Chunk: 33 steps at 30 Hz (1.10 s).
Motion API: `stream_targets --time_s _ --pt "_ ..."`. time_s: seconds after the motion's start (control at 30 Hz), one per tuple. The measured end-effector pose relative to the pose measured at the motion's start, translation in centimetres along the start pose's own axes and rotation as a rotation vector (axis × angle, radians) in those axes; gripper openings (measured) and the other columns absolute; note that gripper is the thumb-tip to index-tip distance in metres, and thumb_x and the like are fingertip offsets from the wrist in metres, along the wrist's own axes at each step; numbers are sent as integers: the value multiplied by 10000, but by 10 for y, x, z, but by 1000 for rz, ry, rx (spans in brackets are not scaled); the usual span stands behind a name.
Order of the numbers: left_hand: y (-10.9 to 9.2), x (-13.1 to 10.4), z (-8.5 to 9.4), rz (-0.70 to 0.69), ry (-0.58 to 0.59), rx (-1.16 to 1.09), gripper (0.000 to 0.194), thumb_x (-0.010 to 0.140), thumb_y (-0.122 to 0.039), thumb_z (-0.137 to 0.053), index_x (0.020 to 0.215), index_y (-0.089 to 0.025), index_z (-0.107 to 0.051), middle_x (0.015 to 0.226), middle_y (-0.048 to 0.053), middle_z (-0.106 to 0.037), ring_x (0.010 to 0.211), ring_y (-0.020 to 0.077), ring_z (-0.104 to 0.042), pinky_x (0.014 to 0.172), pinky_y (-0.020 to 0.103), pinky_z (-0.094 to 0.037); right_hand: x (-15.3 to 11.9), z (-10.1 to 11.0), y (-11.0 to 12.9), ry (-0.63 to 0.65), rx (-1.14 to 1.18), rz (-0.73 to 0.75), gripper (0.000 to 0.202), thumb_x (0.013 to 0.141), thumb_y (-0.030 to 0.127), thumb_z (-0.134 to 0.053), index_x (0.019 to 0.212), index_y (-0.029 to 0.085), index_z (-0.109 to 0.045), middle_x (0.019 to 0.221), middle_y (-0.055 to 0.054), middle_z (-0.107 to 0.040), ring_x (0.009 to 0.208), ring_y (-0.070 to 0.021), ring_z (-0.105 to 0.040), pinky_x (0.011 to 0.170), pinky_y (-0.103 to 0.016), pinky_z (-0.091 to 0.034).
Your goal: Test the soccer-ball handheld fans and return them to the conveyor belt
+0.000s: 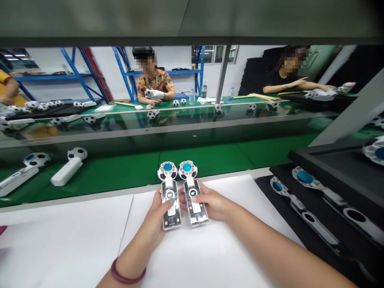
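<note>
Two small handheld fans with football-patterned heads and clear bodies are held upright side by side above the white table top. My left hand (156,216) is closed around the left handheld fan (168,170), its thumb on the front of the body. The right handheld fan (188,170) is gripped by my right hand (211,202), with the thumb near the round display. Both fan heads have blue centres facing me. Circuit boards show through the clear bodies. The fingers behind the fans are mostly hidden.
To the right, black trays (271,184) hold more fans (303,210). Beyond the white table top (90,236), a green conveyor belt (120,176) carries white football fans (67,170). Co-workers (156,82) sit across the line. An overhead shelf (192,20) spans the top.
</note>
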<state>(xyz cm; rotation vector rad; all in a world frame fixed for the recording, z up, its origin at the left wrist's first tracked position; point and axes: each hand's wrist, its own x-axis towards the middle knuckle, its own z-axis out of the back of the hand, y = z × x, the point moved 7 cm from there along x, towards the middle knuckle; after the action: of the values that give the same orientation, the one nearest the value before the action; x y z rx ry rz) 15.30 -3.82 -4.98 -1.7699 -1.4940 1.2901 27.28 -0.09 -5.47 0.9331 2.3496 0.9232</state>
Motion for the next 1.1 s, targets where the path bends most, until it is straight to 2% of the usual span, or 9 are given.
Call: stream_targets --time_s 0.1,0.2,0.5,0.83,1.1 --pt "0 0 -1 -8 12 -12 568 616 -210 -754 1085 -206 -434 989 78 -638 817 233 -637 725 359 -531 -1 -2 1 49 -5 -19 562 589 124 -752 1058 203 -454 1074 -72 -599 1018 -248 -588 862 -432 -469" --pt "-1 -1 -5 -25 54 -5 616 593 -195 -773 1100 -211 -424 1004 79 -642 869 252 -634 795 384 -510 -2 -2 3 66 -35 -1 671 591 113 -752 1151 223 -399 1056 -74 -611 1030 -238 -583 899 -441 -445" --pt "-1 1 -6 -50 107 28 632 627 -179 -732 1155 -216 -387 972 70 -652 855 236 -631 791 367 -483 0 3 7 -58 -92 85 1007 540 133 -777 1334 283 -175 1079 -67 -575 983 -248 -584 831 -429 -462" --pt "-5 1 -7 -127 36 38 720 591 -218 -776 1191 -232 -379 950 62 -652 849 252 -634 746 354 -497 6 16 5 -30 -273 152 1062 596 221 -775 1404 265 -87 1182 -97 -537 1046 -266 -562 938 -469 -392" --pt "-5 5 3 -145 -32 80 728 560 -255 -787 1180 -251 -406 991 33 -620 845 219 -616 767 344 -486 5 12 9 -66 -315 144 1097 648 249 -749 1421 287 28 1244 -108 -512 1046 -259 -587 932 -452 -414"
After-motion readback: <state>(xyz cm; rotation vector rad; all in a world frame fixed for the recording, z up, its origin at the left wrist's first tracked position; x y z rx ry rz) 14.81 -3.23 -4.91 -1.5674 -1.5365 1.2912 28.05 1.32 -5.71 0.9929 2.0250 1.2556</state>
